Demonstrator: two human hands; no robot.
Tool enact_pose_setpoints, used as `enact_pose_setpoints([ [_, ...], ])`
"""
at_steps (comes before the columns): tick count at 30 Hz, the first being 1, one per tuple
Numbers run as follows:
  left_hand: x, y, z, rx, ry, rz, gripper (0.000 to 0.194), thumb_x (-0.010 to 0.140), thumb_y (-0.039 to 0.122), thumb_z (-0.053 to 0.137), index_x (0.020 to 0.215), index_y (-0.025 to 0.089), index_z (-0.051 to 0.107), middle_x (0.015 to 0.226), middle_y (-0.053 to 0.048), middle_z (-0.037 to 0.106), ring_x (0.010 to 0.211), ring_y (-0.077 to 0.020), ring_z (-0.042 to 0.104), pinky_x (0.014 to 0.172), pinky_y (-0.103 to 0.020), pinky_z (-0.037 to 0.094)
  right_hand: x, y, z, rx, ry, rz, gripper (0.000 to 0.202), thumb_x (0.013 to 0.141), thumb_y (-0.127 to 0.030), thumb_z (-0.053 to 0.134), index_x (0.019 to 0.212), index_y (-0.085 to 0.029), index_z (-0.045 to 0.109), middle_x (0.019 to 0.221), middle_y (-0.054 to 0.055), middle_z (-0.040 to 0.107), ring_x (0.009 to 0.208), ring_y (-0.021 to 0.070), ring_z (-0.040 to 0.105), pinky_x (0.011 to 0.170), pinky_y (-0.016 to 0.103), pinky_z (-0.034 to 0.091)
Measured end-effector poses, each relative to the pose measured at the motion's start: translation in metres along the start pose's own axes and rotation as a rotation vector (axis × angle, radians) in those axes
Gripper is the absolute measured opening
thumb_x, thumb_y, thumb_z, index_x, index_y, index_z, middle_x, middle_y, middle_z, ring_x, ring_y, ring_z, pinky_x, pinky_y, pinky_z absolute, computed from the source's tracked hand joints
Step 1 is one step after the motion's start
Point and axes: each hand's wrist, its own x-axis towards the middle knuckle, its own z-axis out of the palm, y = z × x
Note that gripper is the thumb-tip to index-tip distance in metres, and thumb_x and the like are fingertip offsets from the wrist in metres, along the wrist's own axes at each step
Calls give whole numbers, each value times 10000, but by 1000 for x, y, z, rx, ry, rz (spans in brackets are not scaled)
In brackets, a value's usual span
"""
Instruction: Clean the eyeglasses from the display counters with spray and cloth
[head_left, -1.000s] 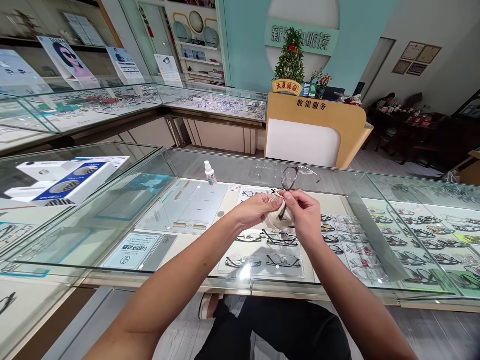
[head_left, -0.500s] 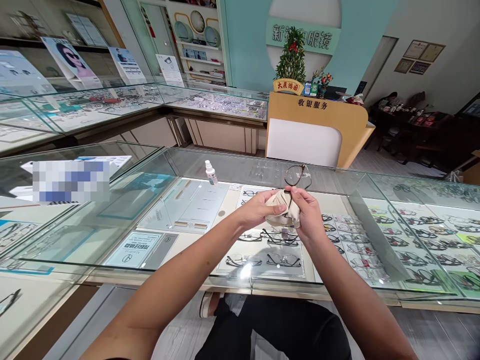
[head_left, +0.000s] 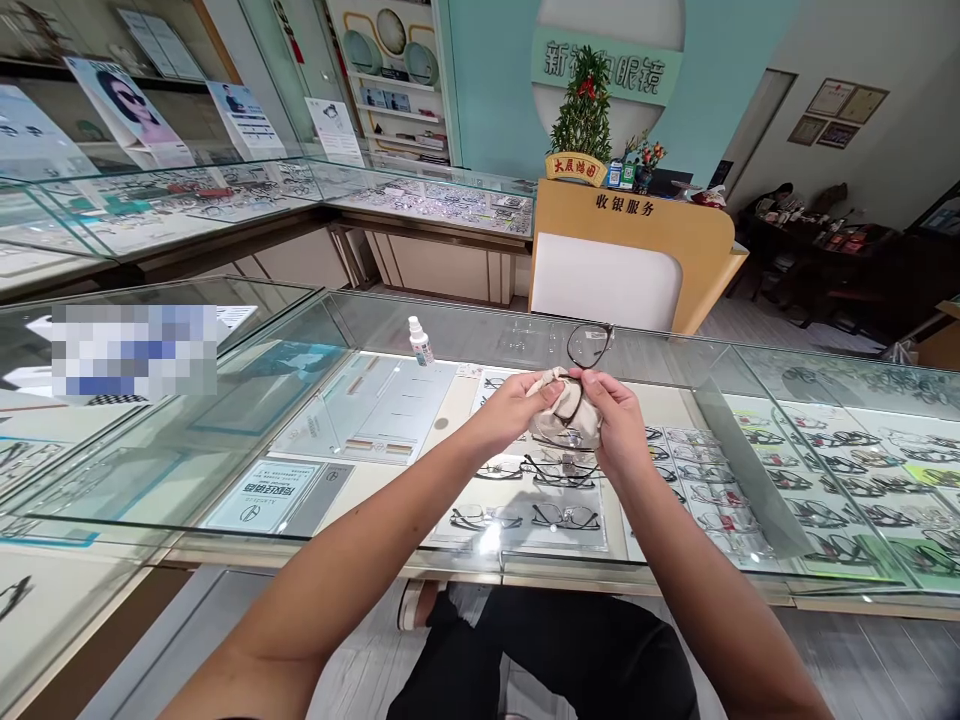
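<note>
Above the glass counter, my left hand (head_left: 520, 408) is closed on a cream cleaning cloth (head_left: 551, 428), pinching it against a pair of dark-framed eyeglasses (head_left: 589, 347). One lens stands up beyond my fingers; the other rim lies lower, partly covered by the cloth. My right hand (head_left: 616, 412) grips the frame near its middle, with some cloth beside its fingers. A white spray bottle (head_left: 421, 343) stands upright on the glass, left of and beyond my hands.
Beneath me is a glass display case (head_left: 390, 530) with rows of eyeglasses (head_left: 566, 516). A partly blurred white item (head_left: 135, 350) lies at left on the glass. Past the counter stands a yellow cashier desk (head_left: 634, 205) with a leafy plant (head_left: 585, 110).
The eyeglasses have turned a little, and the lower rim shows more clearly against the cloth. My left fingers have shifted on the cloth. Both hands keep their hold.
</note>
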Motion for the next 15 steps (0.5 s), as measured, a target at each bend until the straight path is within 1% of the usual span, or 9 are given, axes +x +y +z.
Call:
enact_pose_setpoints([
  [3,0,2,-1,25,-34,9,569,747,474,925,1173,140,751,930,-40,705,775,-128,596,753,-255,447,3,-1,0,26,40,0,315,671,-492,952,821,-238,841,995,29,825,820,171,686,774,299,565],
  [6,-1,3,1,42,-23,4,613,700,426,962,1191,142,729,950,-38,700,812,-136,612,772,-255,456,3,0,1,31,33,0,308,664,-485,958,797,-238,830,1014,28,823,832,171,684,777,299,565],
  [9,-1,0,5,14,17,0,660,695,459,961,1213,140,706,951,-44,706,808,-145,628,772,-265,474,2,2,1,11,-1,39,339,685,-516,939,855,-242,837,972,34,821,797,184,685,733,314,559],
  [12,1,-4,8,6,60,23,673,728,512,931,1235,135,699,931,-44,709,779,-140,624,744,-258,471,1,5,0,-10,-23,66,381,728,-545,905,948,-240,843,912,37,818,748,186,681,679,313,541],
  [15,2,-6,8,25,80,51,613,774,555,886,1183,128,725,882,-32,695,751,-127,604,723,-246,457,2,5,-1,33,-14,66,346,719,-504,923,927,-239,842,910,32,819,744,177,684,686,308,558],
])
